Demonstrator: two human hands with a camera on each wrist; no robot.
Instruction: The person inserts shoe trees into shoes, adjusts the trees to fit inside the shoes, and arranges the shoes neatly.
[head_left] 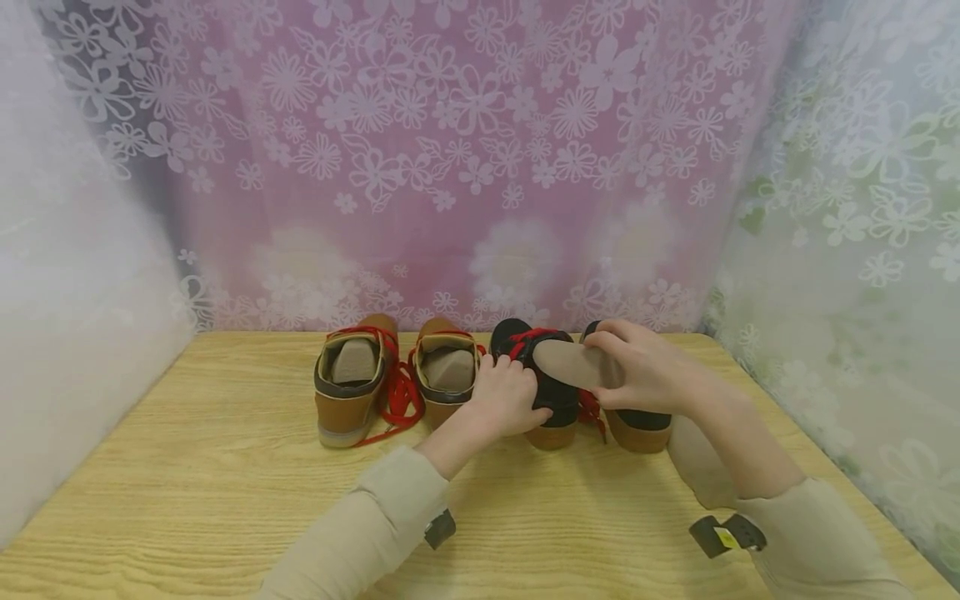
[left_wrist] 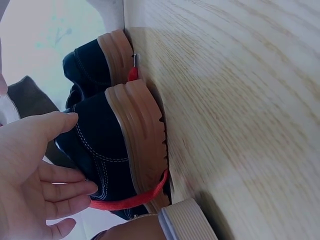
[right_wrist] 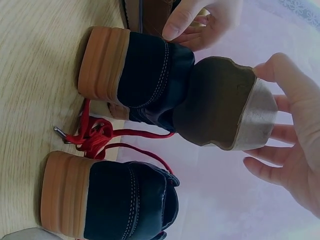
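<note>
My right hand (head_left: 656,371) holds a beige insole (head_left: 566,360) by one end, thumb on one edge and fingers on the other. In the right wrist view, the insole (right_wrist: 217,102) slants over the collar of a black shoe (right_wrist: 147,70), its brown underside showing; the shoe hides its far end. My left hand (head_left: 504,396) grips that black shoe (head_left: 555,412) from its left, the thumb at the heel collar in the left wrist view and the fingers along the side. A second black shoe (head_left: 641,423) stands to the right, partly behind my right hand.
Two brown shoes (head_left: 345,417) with insoles inside stand at left, red laces (head_left: 401,398) loose between them. Another beige insole (head_left: 699,462) lies on the wooden table (head_left: 210,467) by my right forearm. A pink flowered curtain (head_left: 450,167) hangs behind.
</note>
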